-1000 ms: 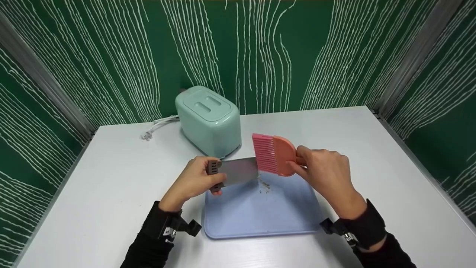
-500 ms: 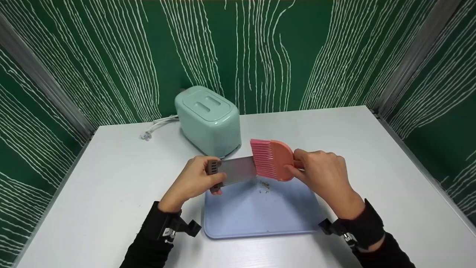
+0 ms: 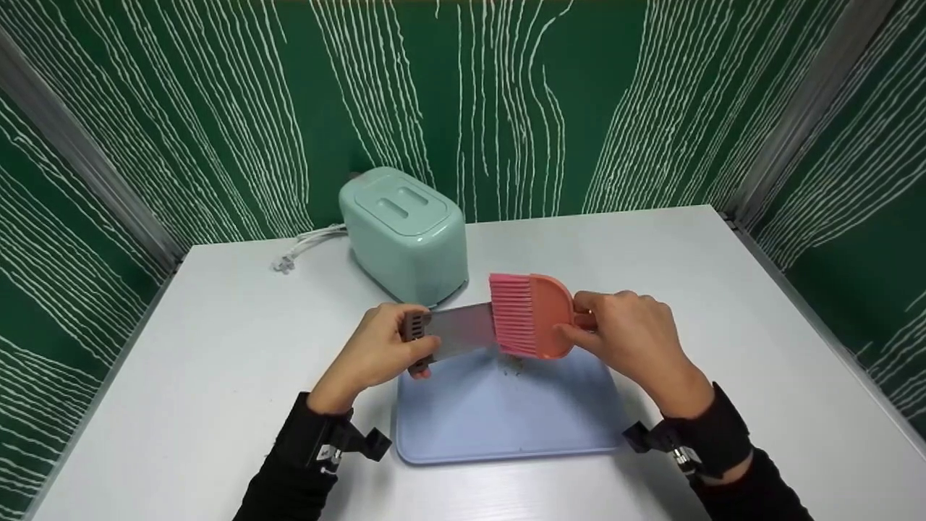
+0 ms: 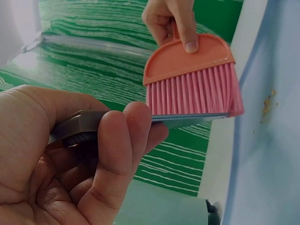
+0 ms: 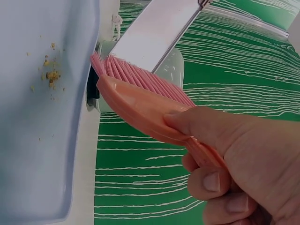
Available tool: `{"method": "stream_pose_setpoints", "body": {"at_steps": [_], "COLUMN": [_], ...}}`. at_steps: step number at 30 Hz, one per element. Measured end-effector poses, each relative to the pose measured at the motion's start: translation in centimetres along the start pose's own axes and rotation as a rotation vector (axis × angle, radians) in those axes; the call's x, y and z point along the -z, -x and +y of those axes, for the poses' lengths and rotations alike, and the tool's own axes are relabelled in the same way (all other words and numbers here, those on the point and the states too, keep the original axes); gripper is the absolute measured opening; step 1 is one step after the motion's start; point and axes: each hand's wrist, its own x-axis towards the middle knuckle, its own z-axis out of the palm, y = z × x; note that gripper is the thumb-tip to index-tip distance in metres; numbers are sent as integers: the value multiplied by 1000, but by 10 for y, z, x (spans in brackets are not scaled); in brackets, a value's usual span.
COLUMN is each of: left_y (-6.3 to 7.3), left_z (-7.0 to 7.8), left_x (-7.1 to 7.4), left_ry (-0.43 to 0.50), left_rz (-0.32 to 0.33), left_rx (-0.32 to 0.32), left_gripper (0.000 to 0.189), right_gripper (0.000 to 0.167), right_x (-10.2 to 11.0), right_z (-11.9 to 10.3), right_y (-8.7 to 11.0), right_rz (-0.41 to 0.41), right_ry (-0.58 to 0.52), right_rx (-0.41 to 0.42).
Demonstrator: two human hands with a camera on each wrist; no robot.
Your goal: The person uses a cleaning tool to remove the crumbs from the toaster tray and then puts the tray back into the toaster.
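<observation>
My left hand (image 3: 377,346) pinches a toaster's thin metal crumb tray (image 3: 461,331) by its brown slotted end, thumb on top and fingers below. The right hand (image 3: 633,336) grips the short handle of an orange hand brush (image 3: 553,315) with pink bristles. In the left wrist view the bristles (image 4: 192,91) stand against the metal face, near its far end. Both things are held over a light blue tray (image 3: 506,427). Yellowish crumbs (image 5: 53,75) lie scattered on the blue tray, partly hidden by the brush in the head view.
A mint-green toaster (image 3: 409,235) stands on the white table (image 3: 195,362) behind the left hand, with its white cord and plug (image 3: 284,263) lying to its left. Green walls (image 3: 506,108) with white wavy lines enclose the back and sides.
The brush has dropped slightly, and its bristles now overlap more of the crumb tray's right end and cover part of the crumbs. The left hand and crumb tray have hardly moved.
</observation>
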Motion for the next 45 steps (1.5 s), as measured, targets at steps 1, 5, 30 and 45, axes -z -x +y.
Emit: {"method": "stream_pose_setpoints", "body": {"at_steps": [1,5,30,45], "left_y": [0,0,-1,1], "left_z": [0,0,1,1], "left_x": [0,-1,-6,-6], "left_ry": [-2,-15,-82,68], "left_rz": [2,14,79,-62], "left_rx": [-4,-22,-88,-46], "left_gripper": [6,9,5,14], "right_gripper": [28,27,43,36], "right_x": [0,1,17,-3], "right_z": [0,1,1,-15], "right_y": [0,-1,-2,0], "right_rz": [-9,-24,-399,-325], "right_ry": [-8,-33,-317,-373], "right_rx": [-5,-11,48,144]}}
